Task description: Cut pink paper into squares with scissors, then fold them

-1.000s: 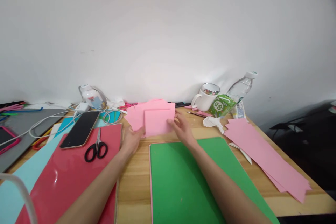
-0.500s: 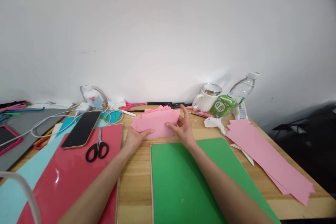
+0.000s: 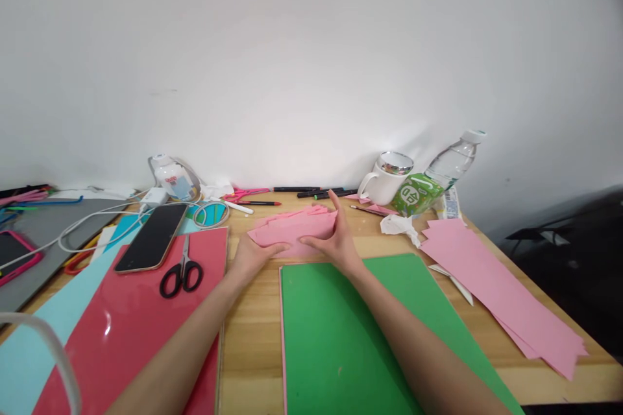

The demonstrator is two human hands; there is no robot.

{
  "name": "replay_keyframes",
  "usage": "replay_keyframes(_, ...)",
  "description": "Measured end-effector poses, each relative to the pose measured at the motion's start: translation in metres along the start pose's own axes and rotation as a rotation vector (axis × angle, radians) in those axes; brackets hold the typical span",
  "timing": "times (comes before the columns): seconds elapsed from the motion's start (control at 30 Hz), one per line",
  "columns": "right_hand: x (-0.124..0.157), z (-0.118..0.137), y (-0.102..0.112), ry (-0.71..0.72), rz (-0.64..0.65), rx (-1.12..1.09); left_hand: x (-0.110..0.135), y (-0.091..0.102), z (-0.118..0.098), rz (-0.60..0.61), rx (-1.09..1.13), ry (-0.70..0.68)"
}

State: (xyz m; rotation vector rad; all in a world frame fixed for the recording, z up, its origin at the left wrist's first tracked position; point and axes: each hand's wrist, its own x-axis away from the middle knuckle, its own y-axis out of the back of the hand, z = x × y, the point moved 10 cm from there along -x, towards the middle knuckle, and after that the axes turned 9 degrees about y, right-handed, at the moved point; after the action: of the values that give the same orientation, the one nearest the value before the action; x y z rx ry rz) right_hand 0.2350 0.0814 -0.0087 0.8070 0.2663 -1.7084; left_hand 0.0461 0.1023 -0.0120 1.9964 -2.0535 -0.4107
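Note:
Between my two hands is a loose stack of pink paper pieces [image 3: 292, 228], standing tilted with uneven top edges, just beyond the green sheets. My left hand [image 3: 253, 254] grips its lower left corner, thumb across the front. Opposite it, my right hand [image 3: 338, 243] holds the right end, thumb on the front face and index finger pointing up; the other fingers are hidden behind the paper. Under my right forearm lies a stack of green sheets [image 3: 335, 331] with a pink edge showing at its left. Black-handled scissors [image 3: 182, 275] rest left of my left hand on a red sheet [image 3: 131, 331].
Longer pink paper strips [image 3: 496, 292] lie at the right. Along the wall stand a white mug [image 3: 384, 181], a green pack [image 3: 416, 194], a leaning water bottle [image 3: 452, 162] and a white bottle [image 3: 174, 180]. A phone [image 3: 153, 238] and white cable [image 3: 92, 215] occupy the left.
The pink stack has been lowered a little and tilted back, so less of its front face shows. Both hands keep hold of it; the right thumb has slid slightly left.

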Motion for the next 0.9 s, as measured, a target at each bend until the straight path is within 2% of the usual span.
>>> replay_keyframes(0.1, 0.005, -0.013, -0.006, -0.058, 0.015, -0.029, 0.001, -0.006, -0.003, 0.049, 0.005, -0.002)
replay_keyframes(0.27, 0.005, 0.0, -0.012, -0.015, 0.031, -0.039, 0.002, 0.003, -0.002, -0.062, 0.037, 0.003)
replay_keyframes(0.37, 0.003, 0.003, -0.011, 0.003, 0.058, 0.008, 0.001, -0.008, 0.005, 0.034, 0.049, 0.048)
replay_keyframes(0.43, 0.003, 0.003, -0.006, 0.006, 0.011, 0.05, 0.0, -0.017, 0.012, 0.1, 0.061, 0.078)
replay_keyframes(0.5, 0.003, 0.011, 0.004, 0.065, -0.088, 0.124, 0.0, -0.022, 0.019, 0.116, 0.06, 0.097)
replay_keyframes(0.57, 0.004, 0.031, 0.009, 0.206, -0.153, 0.247, 0.0, -0.023, 0.023, 0.106, 0.053, 0.101)
replay_keyframes(0.63, 0.006, 0.055, 0.003, 0.382, -0.118, 0.386, -0.001, -0.022, 0.024, 0.092, 0.044, 0.094)
replay_keyframes(0.7, 0.007, 0.07, -0.008, 0.496, -0.027, 0.49, -0.001, -0.02, 0.024, 0.077, 0.028, 0.085)
replay_keyframes(0.8, 0.005, 0.069, -0.011, 0.485, 0.024, 0.529, -0.001, -0.019, 0.023, 0.066, -0.001, 0.086)
replay_keyframes(0.9, 0.004, 0.057, -0.001, 0.404, -0.045, 0.464, -0.001, -0.02, 0.021, 0.069, -0.016, 0.091)
